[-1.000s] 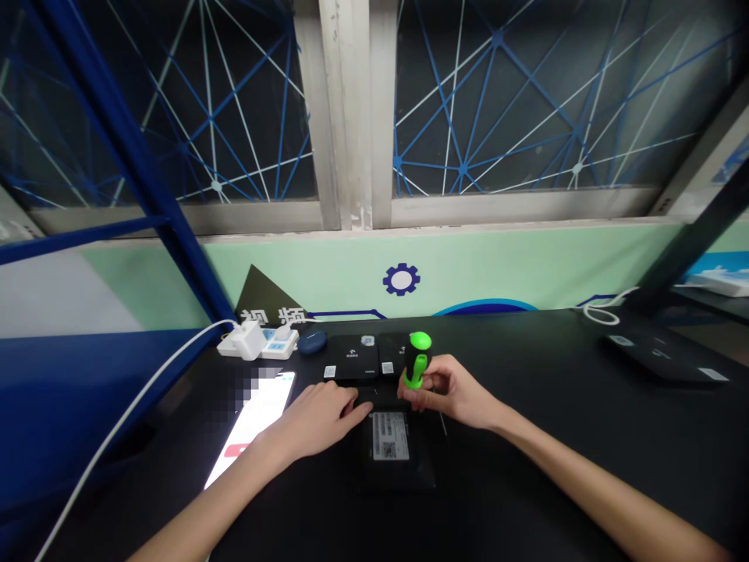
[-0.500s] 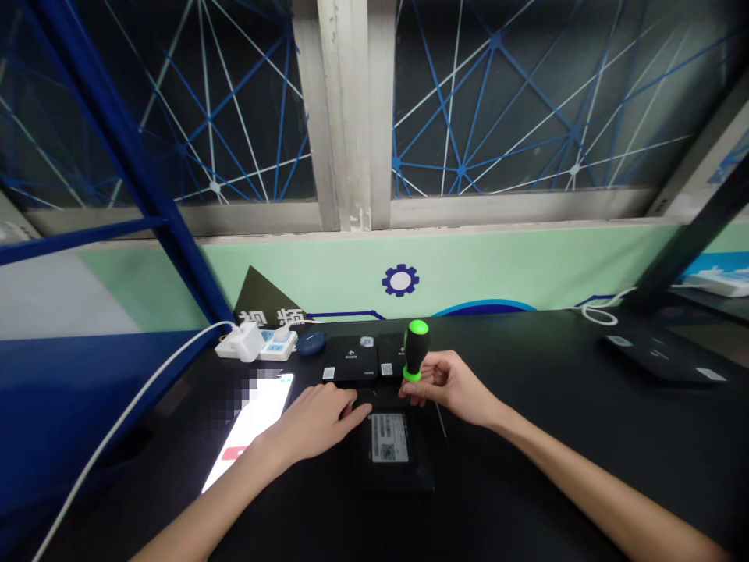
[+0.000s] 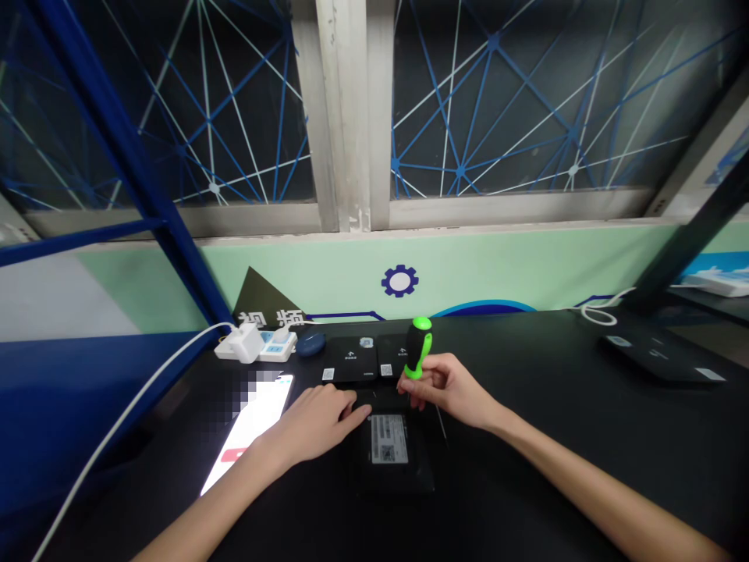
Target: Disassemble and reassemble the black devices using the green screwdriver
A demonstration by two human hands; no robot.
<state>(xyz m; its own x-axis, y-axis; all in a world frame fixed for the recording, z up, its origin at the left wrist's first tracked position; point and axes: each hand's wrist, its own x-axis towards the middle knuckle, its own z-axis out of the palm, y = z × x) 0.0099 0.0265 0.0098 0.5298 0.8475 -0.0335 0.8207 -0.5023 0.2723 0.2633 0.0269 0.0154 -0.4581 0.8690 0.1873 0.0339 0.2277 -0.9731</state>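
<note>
A screwdriver (image 3: pixel 418 349) with a black and bright green handle stands nearly upright over a black box-like device (image 3: pixel 398 478), whose face carries a white printed label. My right hand (image 3: pixel 441 382) grips the screwdriver low on its handle with the fingertips. The tip of its shaft is hidden. My left hand (image 3: pixel 321 417) lies flat at the left side of the same device, thumb stretched toward the label's upper corner and fingers spread. A thin light rod (image 3: pixel 441 423) shows beside the device, below my right hand.
Two black boxes (image 3: pixel 351 357) with small labels lie behind the device. Left of them are a dark blue mouse (image 3: pixel 310 344), a white power strip (image 3: pixel 276 346) with a plugged charger, and a lit phone (image 3: pixel 251 429). Another black device (image 3: pixel 661 357) lies far right, near a white cable (image 3: pixel 598 314).
The screwdriver handle has turned in my right hand, its green stripe now facing right, and its top has shifted slightly right. My left hand has stayed put.
</note>
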